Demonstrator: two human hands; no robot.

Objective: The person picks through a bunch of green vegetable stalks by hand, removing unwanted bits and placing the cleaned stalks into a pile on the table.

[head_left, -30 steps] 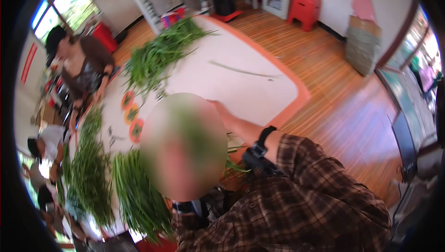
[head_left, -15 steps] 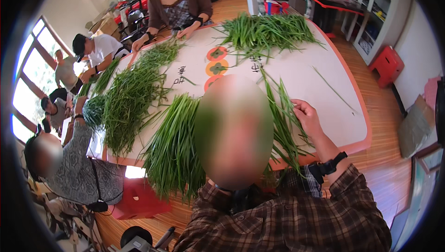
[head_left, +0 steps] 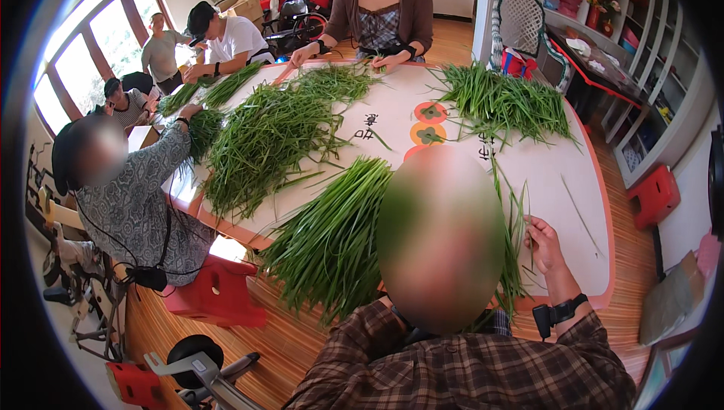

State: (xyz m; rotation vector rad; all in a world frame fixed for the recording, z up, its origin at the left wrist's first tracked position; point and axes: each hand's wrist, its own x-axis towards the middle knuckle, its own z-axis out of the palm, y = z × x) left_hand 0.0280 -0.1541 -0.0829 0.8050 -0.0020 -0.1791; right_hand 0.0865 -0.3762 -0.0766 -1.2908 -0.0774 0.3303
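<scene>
My right hand is at the right of the table, its thumb and fingertips pinched together on a thin green chive. Right beside it, a loose strip of chives runs toward the table's near edge. A blurred oval covers the middle of the picture and hides my left hand; only the sleeve leading into it shows. To the left of the blur lies a thick bundle of chives, its leaf ends fanned out past the near edge of the table.
The pale table has an orange border. A tangled chive heap lies left, another pile at the far right. Across sits a person handling chives; others work along the left side. Red stools stand on the floor.
The view has swung left and up, so the table and its chives appear farther right and lower. My right hand stays beside the strip of chives, its fingers now more closely pinched.
</scene>
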